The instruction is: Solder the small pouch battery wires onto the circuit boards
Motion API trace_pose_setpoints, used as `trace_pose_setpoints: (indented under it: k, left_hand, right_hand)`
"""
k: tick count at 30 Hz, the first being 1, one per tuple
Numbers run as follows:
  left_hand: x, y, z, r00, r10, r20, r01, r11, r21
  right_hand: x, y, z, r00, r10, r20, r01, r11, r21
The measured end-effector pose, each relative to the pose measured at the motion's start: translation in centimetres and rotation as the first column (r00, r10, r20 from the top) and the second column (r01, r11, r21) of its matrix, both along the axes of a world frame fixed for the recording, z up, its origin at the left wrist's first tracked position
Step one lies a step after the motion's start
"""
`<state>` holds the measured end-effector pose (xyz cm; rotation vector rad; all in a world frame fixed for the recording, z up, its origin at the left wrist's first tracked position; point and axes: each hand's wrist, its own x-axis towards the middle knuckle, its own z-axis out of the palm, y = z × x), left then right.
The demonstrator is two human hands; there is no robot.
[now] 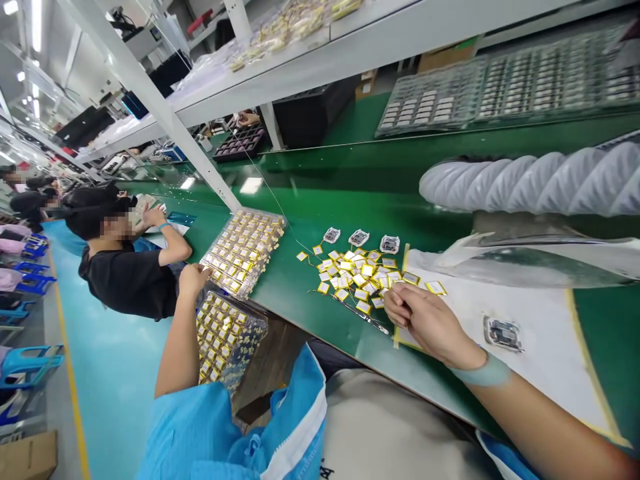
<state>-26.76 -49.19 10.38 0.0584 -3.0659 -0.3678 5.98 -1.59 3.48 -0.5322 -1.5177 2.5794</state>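
Note:
My left hand [193,280] is closed at the near left edge of a clear plastic tray [245,250] filled with rows of small yellow-edged battery cells. The tray lies tilted on the green bench. Curled over the right side of a loose heap of the same battery cells [357,270] is my right hand [420,313]; whatever its fingers hold is hidden. Tweezers [367,317] lie along the heap's near side. Behind the heap sit three small white-framed electronic modules [359,238]. A similar module [503,333] rests on a white sheet right of my right hand.
A second battery tray [225,333] is below the bench edge. A ribbed grey duct [530,180] with a clear hood [540,257] reaches in from the right. A shelf post [200,157] stands behind the trays. A co-worker [127,260] sits at left.

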Motion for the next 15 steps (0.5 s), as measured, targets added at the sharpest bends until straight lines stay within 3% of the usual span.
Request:
trace_pose_setpoints:
  k: [4, 9, 15]
  left_hand:
    - [0.8, 1.4, 0.2, 0.997, -0.03, -0.072, 0.037, 0.996, 0.087]
    - [0.7, 3.6, 0.0, 0.997, -0.058, 0.055, 0.048, 0.983, 0.177]
    - [0.7, 5.5, 0.7, 0.991, -0.049, 0.121, 0.019, 0.971, 0.239]
  right_hand:
    - [-0.5, 0.7, -1.2, 1.0, 0.022, -0.008, -0.022, 0.998, -0.061]
    - [0.1, 1.1, -1.5, 0.999, 0.03, -0.025, -0.033, 0.993, -0.114]
    - [0.3, 1.8, -0.7, 0.998, -0.05, -0.036, 0.045, 0.992, -0.115]
